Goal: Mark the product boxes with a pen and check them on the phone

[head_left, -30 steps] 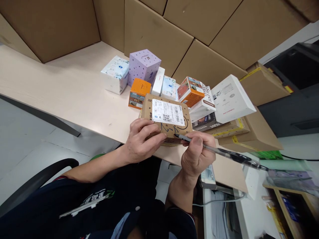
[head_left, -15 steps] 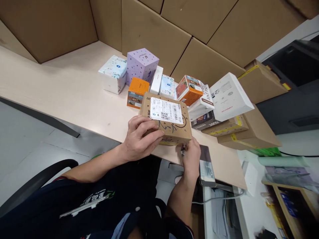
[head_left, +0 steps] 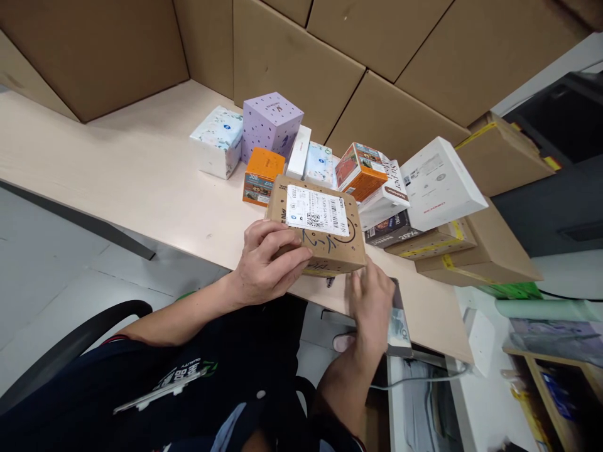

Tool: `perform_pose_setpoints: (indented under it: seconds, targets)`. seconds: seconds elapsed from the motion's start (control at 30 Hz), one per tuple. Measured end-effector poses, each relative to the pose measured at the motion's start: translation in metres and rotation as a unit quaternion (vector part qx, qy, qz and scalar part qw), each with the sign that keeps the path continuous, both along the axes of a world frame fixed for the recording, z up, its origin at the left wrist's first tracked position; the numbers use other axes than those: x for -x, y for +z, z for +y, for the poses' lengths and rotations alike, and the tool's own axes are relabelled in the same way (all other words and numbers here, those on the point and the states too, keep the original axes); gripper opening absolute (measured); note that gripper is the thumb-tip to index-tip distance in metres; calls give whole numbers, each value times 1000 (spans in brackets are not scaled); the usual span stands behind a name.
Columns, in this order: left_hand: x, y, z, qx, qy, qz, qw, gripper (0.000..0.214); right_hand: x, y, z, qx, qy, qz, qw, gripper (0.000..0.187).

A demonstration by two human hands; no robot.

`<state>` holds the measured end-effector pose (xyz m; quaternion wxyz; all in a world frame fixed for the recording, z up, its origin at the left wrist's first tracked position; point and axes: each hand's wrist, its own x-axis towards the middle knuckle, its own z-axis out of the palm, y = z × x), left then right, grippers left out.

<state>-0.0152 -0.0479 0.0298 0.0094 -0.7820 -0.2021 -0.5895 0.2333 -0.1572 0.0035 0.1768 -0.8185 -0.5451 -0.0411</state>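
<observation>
A brown cardboard box (head_left: 336, 251) with a white shipping label (head_left: 318, 210) is tilted at the near side of the table. My left hand (head_left: 273, 260) grips its left near corner, with fingers bent over the top. At the box's right near corner is my right hand (head_left: 371, 298), fingers loosely apart and nothing visible in them. Whether its fingertips touch the box I cannot tell. A small dark object (head_left: 330, 282) shows just below the box's near edge, too little of it visible to name. Partly behind my right hand lies a dark flat item (head_left: 399, 326), perhaps a phone.
Behind the box stand a purple box (head_left: 271, 125), tissue packs (head_left: 217, 141), orange boxes (head_left: 264, 176) and a white box (head_left: 443, 185) stacked on cartons. Large cardboard cartons (head_left: 296, 69) wall the table's back. A chair armrest (head_left: 85, 333) is at lower left.
My right hand has moved slightly right and its fingers have loosened. The small dark object beside it now shows farther left, apart from that hand. My left hand keeps its grip on the box.
</observation>
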Motion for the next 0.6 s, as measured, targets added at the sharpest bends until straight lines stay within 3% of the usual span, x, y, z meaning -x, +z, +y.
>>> perform_pose_setpoints:
  seconds: [0.07,0.13,0.2,0.3,0.5,0.6]
  targets:
    - [0,0,0,1,-2,1,1000,30,-12,4,-24,-5,-88,1,996,72]
    - [0,0,1,0,1,0,1000,30,-24,6,-45,39,-190,29,981,91]
    - [0,0,1,-4,7,-2,1000,29,-34,6,-59,91,-247,74,962,102]
    - [-1,1,1,-15,11,4,1000,28,-43,2,-65,105,-224,108,963,98]
    - [-1,2,0,-20,12,7,1000,27,-44,-8,-58,34,-187,66,980,96]
    - [-1,2,0,-22,11,5,1000,26,-35,-8,-63,-18,-165,97,981,99]
